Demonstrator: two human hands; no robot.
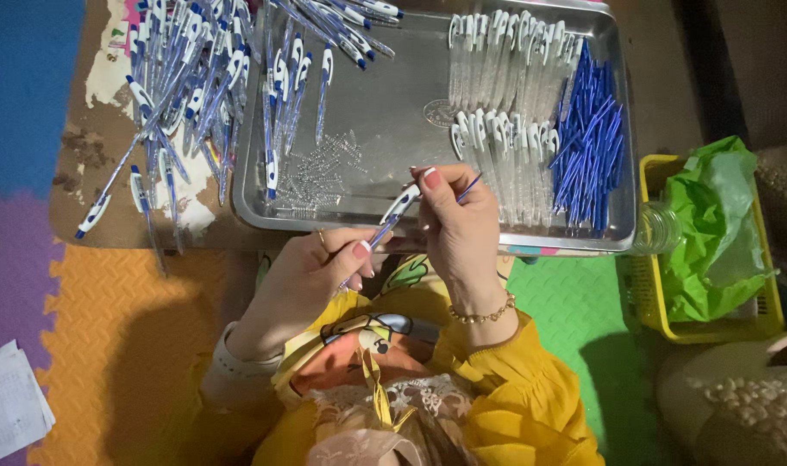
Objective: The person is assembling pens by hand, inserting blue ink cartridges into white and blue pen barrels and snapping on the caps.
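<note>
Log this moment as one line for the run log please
left hand: holds pen barrel | right hand: pinches blue refill at barrel's top | metal tray: springs, clear barrels, refills

White-blue pen tilted, over tray's near edge.

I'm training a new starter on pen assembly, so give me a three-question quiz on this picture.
1. True or false: the blue refills lie at the metal tray's right end.
2. What do the left hand and right hand hold together? A) a pen B) a spring C) a bottle
3. What colour is the basket beside the tray?

Key: 1 true; 2 A, the pen; 3 yellow.
</note>
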